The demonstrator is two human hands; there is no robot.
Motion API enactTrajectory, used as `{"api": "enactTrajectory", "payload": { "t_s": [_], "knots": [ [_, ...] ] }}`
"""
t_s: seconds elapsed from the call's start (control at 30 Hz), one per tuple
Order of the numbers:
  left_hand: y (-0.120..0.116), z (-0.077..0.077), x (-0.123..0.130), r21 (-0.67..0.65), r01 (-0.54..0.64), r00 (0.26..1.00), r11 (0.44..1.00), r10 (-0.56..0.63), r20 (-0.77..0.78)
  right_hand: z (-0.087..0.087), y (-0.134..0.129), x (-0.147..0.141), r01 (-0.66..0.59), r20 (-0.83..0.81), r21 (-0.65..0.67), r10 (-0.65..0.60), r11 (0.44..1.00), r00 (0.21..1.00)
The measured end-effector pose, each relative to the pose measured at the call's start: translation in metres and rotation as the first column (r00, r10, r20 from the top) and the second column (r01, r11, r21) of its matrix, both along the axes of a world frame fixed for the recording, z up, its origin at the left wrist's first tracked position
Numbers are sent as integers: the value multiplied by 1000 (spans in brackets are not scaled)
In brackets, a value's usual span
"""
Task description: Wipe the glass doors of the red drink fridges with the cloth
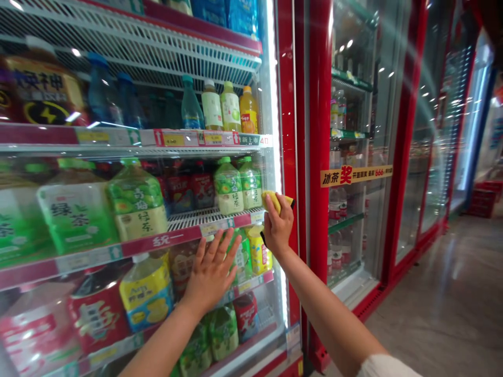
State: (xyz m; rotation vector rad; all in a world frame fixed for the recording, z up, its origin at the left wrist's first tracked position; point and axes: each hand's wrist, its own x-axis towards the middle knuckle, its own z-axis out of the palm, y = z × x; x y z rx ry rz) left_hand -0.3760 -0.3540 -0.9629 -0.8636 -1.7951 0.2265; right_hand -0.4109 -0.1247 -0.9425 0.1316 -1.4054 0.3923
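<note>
My left hand (212,269) is raised with its fingers spread, flat against or just before the glass front of a drinks cooler. Nothing is held in it. To its right and higher up, my right hand (279,222) grips a yellow cloth (275,202) with a dark edge, at the glass near the bright light strip (277,131) on the cooler's right side. Behind the glass stand green tea bottles (229,186) on the middle shelf (157,243) and a yellow-labelled bottle (260,250) on the shelf below.
A red cooler frame (320,131) stands right of the lit cooler, with a second glass-fronted cabinet (348,199) beyond it. A yellow banner (356,176) crosses that cabinet's glass. More red-framed doors recede rightwards along the grey floor (444,293).
</note>
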Motion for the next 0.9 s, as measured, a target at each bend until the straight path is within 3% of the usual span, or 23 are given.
{"api": "enactTrajectory", "payload": {
  "t_s": [0.13, 0.2, 0.27, 0.33, 0.4, 0.47, 0.53, 0.6, 0.73, 0.8, 0.9],
  "knots": [
    [-7, 3, 5, -6, -4, 1000, 1000, 4, -20, -55, 8, 18, 15, 81, 203, -33, 979, 996],
    [-16, 8, 7, -1, -15, 999, 1000, 15, -30, -63, 24, 21, 1, 74, 228, -18, 974, 997],
    [-27, 12, 9, 22, -26, 999, 999, 27, -39, -50, 33, 17, -3, 24, 145, 0, 989, 1000],
    [-36, 16, 10, 53, -31, 999, 998, 33, -42, -24, 26, 9, -2, -33, 4, 2, 1000, 999],
    [-41, 18, 10, 70, -34, 999, 997, 37, -34, 1, 4, 3, -12, -53, -91, 7, 996, 999],
    [-42, 18, 10, 76, -45, 999, 996, 47, -23, 13, -26, 1, -31, -45, -86, 27, 996, 999],
    [-41, 17, 9, 77, -58, 998, 995, 60, -20, 6, -49, 6, -46, -23, -18, 46, 999, 999],
    [-41, 15, 10, 75, -64, 997, 995, 66, -29, -13, -57, 15, -57, 25, 89, 55, 994, 998],
    [-54, 16, 14, 67, -64, 997, 996, 67, -43, -46, -32, 28, -80, 101, 247, 56, 966, 993],
    [-64, 18, 17, 79, -65, 996, 995, 69, -51, -41, -19, 27, -68, 42, 165, 62, 984, 997],
    [-79, 20, 21, 132, -88, 994, 987, 97, -60, -9, -25, 17, -68, -60, -17, 67, 998, 996]
  ]
}}
